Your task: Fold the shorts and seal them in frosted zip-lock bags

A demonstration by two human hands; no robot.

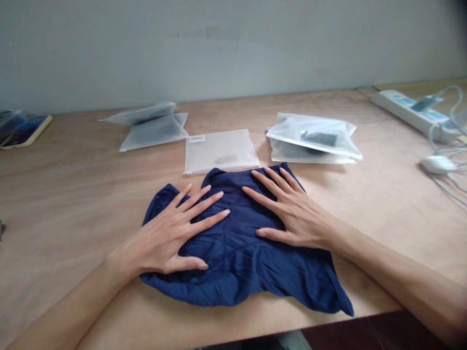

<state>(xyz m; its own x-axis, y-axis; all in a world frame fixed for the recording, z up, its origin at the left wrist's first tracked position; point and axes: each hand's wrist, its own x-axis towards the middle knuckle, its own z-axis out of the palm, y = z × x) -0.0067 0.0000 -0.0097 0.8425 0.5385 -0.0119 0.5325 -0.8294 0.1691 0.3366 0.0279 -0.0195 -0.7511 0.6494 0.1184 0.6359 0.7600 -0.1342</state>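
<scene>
A navy blue garment, which looks like a pair of boxer briefs (241, 262), lies spread and somewhat wrinkled near the table's front edge. On its left part my left hand (175, 231) rests flat, fingers spread. My right hand (292, 209) presses flat on the right part, its fingers also apart. Neither hand grips the cloth. Just beyond the garment lies a flat frosted zip bag (221, 150) with a small white label and printed text.
Frosted bags (153, 131) lie stacked at the back left, others (314, 138) with dark contents at the back right. A phone (27, 131) is at far left. A white power strip (416, 114), a charger (438, 164) and cables occupy the right. A wall (233, 53) stands behind the wooden table (73, 194).
</scene>
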